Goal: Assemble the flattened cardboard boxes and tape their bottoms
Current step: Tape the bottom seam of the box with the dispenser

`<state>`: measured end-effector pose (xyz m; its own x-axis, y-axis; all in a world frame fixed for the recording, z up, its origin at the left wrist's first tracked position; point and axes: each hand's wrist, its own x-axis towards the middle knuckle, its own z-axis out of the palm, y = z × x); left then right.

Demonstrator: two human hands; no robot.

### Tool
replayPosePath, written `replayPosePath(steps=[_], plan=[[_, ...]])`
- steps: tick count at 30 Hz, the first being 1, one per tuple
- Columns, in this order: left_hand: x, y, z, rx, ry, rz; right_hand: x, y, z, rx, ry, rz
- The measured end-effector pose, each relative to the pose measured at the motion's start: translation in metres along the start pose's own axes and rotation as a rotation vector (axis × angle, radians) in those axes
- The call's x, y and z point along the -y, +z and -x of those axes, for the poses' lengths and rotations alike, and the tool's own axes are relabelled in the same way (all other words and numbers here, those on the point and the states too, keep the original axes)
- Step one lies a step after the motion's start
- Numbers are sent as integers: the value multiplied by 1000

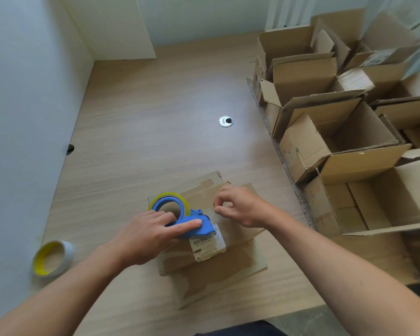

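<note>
A small cardboard box (218,267) stands on the wooden desk in front of me, its flaps folded shut on top, with a white label near the middle. My left hand (150,236) grips a blue tape dispenser (180,214) loaded with a yellow-cored clear tape roll, held over the box top. My right hand (238,206) hovers just right of the dispenser, thumb and forefinger pinched together as if on the clear tape's end, which is too faint to see.
A spare tape roll (52,258) with a yellow core lies at the desk's left edge. Several assembled open boxes (349,151) crowd the right side. A metal cable grommet (226,121) sits mid-desk. White walls bound the left and back.
</note>
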<state>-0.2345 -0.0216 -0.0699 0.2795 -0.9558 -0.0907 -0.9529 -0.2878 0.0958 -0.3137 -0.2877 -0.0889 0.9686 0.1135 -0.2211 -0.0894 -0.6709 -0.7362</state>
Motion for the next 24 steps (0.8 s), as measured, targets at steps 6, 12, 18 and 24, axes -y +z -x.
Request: replayPosePath(steps=[6,12,18,24], plan=[[-11,-9,1,2,-35,89,-1,9,12,-107,103,-151],[-24,0,-6,-46,-41,111,-8,17,17,-118,187,-326],[-23,-3,-5,31,-132,334,-23,21,16,-129,168,-434],[-3,-32,-2,225,-324,482,-36,22,23,-238,270,-798]])
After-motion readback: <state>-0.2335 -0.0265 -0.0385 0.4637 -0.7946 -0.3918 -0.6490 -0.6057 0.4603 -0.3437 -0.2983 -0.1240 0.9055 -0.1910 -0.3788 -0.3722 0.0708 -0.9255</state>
